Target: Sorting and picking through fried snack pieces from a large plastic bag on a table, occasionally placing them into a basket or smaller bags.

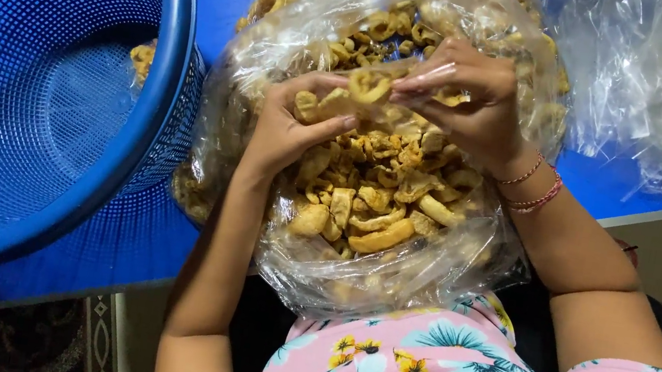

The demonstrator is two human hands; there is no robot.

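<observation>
Both hands, left (282,131) and right (470,102), pinch snacks (380,211) inside a clear bag (352,277); lower fingertips hidden among pieces.

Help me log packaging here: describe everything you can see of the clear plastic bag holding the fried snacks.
The clear plastic bag is thin, crinkled and glossy, open at the top and bulging with golden-brown fried snack pieces. It rests at the near edge of a blue table, beside a blue mesh basket, its lower part overhanging toward the person's lap. The left hand and right hand both reach inside, pinching snack pieces.
</observation>
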